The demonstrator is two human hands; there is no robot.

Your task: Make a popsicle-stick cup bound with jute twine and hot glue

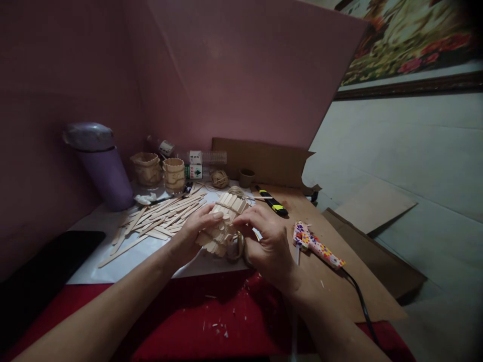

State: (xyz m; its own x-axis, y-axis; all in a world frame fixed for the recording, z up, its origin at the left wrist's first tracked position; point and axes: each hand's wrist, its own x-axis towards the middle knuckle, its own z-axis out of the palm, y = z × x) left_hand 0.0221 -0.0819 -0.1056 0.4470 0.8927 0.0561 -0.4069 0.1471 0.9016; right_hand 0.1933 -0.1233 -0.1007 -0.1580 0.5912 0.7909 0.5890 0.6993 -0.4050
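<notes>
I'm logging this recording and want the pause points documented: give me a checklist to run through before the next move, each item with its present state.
1. Stick bundle held: ok, the left hand grips it.
2. Right hand touching the bundle: cannot tell; its fingers are close to it.
3. Glue gun set down: ok, lying on the cardboard.
4. Glue gun hot: cannot tell.
5. Black-and-yellow knife out of the hands: ok, lying beyond the right hand.
6. Red cloth free of scraps: not ok, small white scraps lie on it.

Forearms [116,309] angled inward, hands [269,244] adjacent, fingers [249,219] bent
</notes>
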